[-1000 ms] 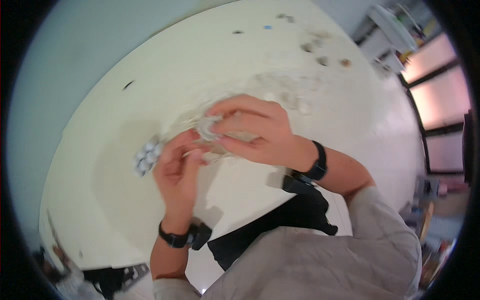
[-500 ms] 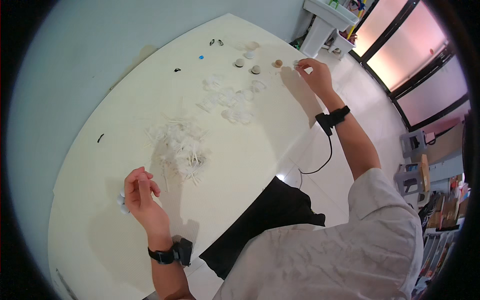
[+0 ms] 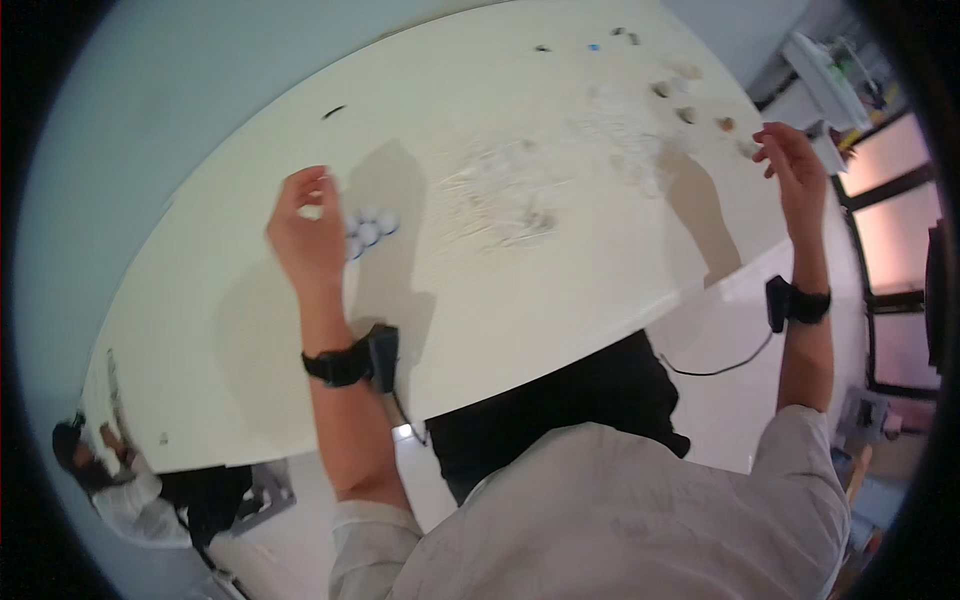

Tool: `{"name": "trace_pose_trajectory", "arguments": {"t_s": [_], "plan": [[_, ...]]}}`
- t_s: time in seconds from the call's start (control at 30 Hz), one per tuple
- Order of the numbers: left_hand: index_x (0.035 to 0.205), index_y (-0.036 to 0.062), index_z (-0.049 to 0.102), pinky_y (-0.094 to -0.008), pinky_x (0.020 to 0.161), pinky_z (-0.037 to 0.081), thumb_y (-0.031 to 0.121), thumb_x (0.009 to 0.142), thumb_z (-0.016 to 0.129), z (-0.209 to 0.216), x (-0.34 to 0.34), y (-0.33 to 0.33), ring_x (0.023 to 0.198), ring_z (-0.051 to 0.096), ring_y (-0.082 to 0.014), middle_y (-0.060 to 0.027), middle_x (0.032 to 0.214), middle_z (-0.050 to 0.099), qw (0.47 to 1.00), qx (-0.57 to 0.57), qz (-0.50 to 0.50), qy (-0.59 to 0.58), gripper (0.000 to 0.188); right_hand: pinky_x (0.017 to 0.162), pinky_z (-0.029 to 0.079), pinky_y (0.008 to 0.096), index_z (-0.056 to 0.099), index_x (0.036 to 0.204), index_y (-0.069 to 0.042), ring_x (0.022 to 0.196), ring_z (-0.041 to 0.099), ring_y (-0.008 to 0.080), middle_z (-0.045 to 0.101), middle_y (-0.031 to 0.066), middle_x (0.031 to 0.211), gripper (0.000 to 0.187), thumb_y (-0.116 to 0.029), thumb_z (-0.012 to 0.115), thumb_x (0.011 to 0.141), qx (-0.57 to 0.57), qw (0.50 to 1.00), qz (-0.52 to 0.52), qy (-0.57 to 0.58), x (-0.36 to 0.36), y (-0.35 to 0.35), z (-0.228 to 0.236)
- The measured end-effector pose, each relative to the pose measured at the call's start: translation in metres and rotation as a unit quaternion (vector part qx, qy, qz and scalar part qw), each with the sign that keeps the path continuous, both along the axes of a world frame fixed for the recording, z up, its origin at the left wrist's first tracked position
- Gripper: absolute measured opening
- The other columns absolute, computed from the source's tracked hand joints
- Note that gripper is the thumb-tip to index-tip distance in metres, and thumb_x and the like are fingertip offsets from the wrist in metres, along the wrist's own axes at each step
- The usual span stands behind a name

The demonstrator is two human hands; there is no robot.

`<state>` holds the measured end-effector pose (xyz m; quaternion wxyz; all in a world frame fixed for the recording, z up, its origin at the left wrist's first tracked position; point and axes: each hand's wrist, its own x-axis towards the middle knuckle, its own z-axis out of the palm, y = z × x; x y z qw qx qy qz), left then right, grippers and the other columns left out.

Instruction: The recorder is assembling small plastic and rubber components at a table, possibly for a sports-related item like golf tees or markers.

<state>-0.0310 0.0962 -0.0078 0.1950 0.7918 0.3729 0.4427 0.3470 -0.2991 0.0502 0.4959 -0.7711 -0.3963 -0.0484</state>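
Observation:
My left hand [image 3: 308,225] hovers over the white table [image 3: 230,330], thumb and fingertips drawn together; whether anything small is between them is hidden. Several small white round pieces [image 3: 370,233] with bluish edges sit clustered just right of its wrist. At the far right, my right hand [image 3: 797,178] has its fingers apart and holds nothing visible. Close to those fingertips lies a small whitish piece [image 3: 746,149], blurred. An orange-brown round piece [image 3: 727,125] and greyish round pieces [image 3: 686,115] are left of it.
A loose heap of white sticks and fluff [image 3: 500,195] spreads mid-table, with clear or whitish bits [image 3: 625,140] beyond. Small dark pieces [image 3: 542,48] and a blue one [image 3: 594,47] lie at the back. Another person [image 3: 130,495] sits at the lower left.
The view has swung left, bringing another person into sight. My right fingers have parted from the small whitish piece, which lies on the table. My left hand has moved off the white round pieces.

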Motion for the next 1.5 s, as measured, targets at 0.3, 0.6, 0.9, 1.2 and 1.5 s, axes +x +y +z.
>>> {"name": "trace_pose_trajectory", "arguments": {"t_s": [0.3,0.6,0.9,1.2,1.5], "plan": [[0.14,0.0133,0.049,-0.0426,0.094,0.05,0.04,0.089,0.072,0.021,-0.037,-0.032,0.118,0.054,-0.0336,-0.0155,0.13,0.052,0.937,-0.084,-0.043,0.336,0.063,0.055,0.044,0.0231,0.065,0.116,-0.004,0.061,0.057,0.0098,0.066,0.0056,0.085,0.024,-0.02,0.055,0.103,0.133,0.88,0.374,0.259,-0.134,0.183,0.008],[0.131,0.013,0.053,-0.0462,0.078,0.057,0.049,0.085,0.072,0.006,-0.004,-0.054,0.108,0.056,-0.0341,-0.0132,0.115,0.052,0.902,0.007,0.011,0.432,0.061,0.05,0.041,0.0222,0.068,0.107,-0.002,0.053,0.051,0.0073,0.063,0.0039,0.072,0.034,-0.029,0.046,0.107,0.194,0.848,0.316,0.379,-0.153,0.224,-0.043],[0.125,0.0079,0.055,-0.0459,0.076,0.055,0.046,0.086,0.071,-0.005,0.01,-0.048,0.106,0.056,-0.0313,-0.0118,0.116,0.053,0.918,0.036,0.039,0.393,0.057,0.05,0.038,0.0209,0.067,0.105,-0.003,0.051,0.047,0.0068,0.061,0.0027,0.068,0.035,-0.029,0.045,0.107,0.167,0.855,0.314,0.378,-0.151,0.225,-0.047],[0.14,0.0129,0.051,-0.0433,0.076,0.056,0.043,0.086,0.072,-0.005,0.029,-0.048,0.105,0.057,-0.0314,-0.0118,0.116,0.055,0.922,0.099,0.03,0.373,0.065,0.05,0.039,0.0212,0.069,0.102,-0.003,0.052,0.048,0.0054,0.061,0.0018,0.068,0.031,-0.026,0.048,0.106,0.16,0.862,0.303,0.373,-0.15,0.231,-0.049],[0.131,0.0215,0.062,-0.0405,0.075,0.055,0.031,0.089,0.07,-0.011,0.029,-0.039,0.101,0.059,-0.0299,-0.0108,0.114,0.058,0.928,0.132,-0.044,0.346,0.043,0.051,0.04,0.0206,0.069,0.099,-0.003,0.054,0.048,0.0046,0.061,0.002,0.069,0.03,-0.024,0.049,0.105,0.113,0.872,0.3,0.37,-0.16,0.229,-0.051]]}}
